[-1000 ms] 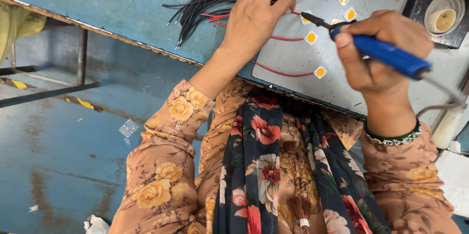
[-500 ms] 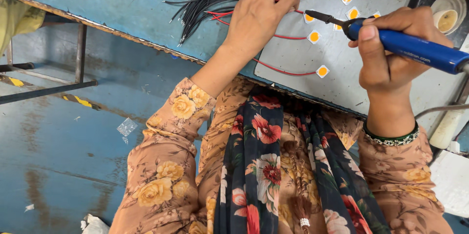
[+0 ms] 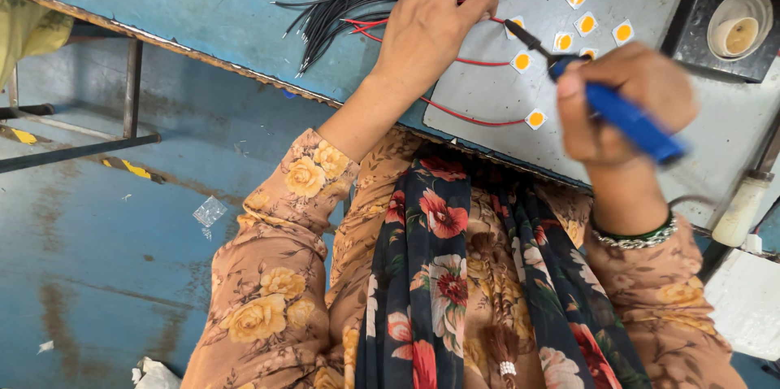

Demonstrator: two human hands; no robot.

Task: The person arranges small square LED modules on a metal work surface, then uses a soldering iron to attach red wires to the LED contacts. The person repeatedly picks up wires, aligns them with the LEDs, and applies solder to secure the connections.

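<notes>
Right hand point(image 3: 626, 100) — fingers clamped on soldering iron point(image 3: 601, 96) | left hand point(image 3: 426, 27) — fingertips pinching red wire point(image 3: 479, 60)

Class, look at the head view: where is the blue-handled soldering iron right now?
The blue-handled soldering iron is at the right of the head view, gripped in the right hand, its dark tip over the grey board among the yellow squares.

Light: even, bright, soft shadows.
Blur: right hand point(image 3: 626, 104) and blue soldering iron point(image 3: 630, 119) smeared.
Focus: left hand point(image 3: 426, 27) sharp.
</notes>
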